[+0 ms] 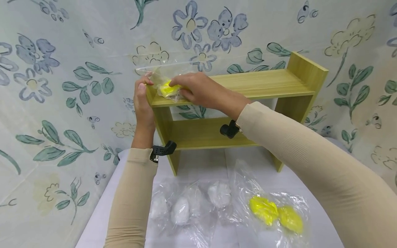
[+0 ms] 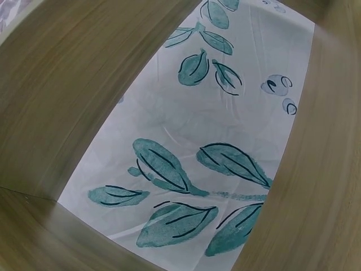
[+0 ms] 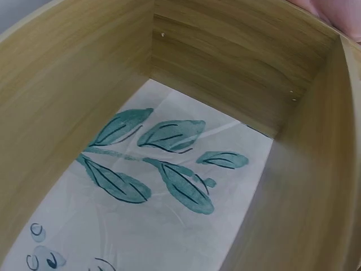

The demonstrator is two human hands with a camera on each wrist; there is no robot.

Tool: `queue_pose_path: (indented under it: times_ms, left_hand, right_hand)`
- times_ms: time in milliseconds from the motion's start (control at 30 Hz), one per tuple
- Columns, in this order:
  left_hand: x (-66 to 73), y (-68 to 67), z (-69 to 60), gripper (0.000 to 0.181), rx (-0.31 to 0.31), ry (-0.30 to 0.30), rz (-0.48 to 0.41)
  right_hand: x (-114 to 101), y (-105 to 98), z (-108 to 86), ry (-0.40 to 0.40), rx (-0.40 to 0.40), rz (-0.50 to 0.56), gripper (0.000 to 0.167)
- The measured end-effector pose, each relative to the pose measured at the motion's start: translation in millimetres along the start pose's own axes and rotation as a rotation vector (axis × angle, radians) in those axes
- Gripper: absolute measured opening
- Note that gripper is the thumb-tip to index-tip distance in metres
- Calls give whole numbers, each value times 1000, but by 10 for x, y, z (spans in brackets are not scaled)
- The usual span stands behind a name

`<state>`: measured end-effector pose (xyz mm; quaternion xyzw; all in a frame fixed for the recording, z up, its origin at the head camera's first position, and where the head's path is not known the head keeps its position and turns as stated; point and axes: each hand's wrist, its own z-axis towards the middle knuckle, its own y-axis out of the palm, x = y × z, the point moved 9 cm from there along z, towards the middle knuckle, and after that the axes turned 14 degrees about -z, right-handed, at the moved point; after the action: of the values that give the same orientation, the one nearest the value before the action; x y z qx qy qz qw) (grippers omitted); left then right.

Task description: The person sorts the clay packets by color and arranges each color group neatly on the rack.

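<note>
On the top board (image 1: 260, 82) of the wooden shelf, at its left end, sits a bagged yellow lump (image 1: 169, 91), pinched between thumb and fingers of the right hand (image 1: 201, 88). Beside it the left hand (image 1: 144, 106) is at the end panel (image 1: 163, 125); whether its fingers grip wood or bag, I cannot tell. Seemingly this one is up but not yet released, with two yellow lumps (image 1: 263, 209) and several white lumps (image 1: 180, 210) left on the table (image 1: 96, 230)
</note>
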<state>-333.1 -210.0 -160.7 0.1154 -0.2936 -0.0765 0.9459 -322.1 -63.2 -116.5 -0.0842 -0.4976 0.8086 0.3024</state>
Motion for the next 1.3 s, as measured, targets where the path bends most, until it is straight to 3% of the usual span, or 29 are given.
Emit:
queue_pose_path:
  times_ms: [100, 233, 600, 933, 1300]
  left_hand:
    - [-25, -22, 6, 21, 0, 3, -14]
    - [-20, -26, -8, 20, 2, 0, 32]
    - [221, 161, -103, 20, 17, -38, 44]
    - [271, 162, -90, 21, 30, -32, 76]
    - [296, 149, -81, 21, 45, -25, 62]
  right_hand:
    - [0, 5, 3, 0, -45, -9, 33]
    - [0, -16, -7, -4, -68, -6, 35]
    - [-18, -216, -163, -40, 26, 26, 35]
    - [-60, -416, -374, -38, 54, -54, 39]
    - [-146, -583, -653, -104, 150, -102, 37]
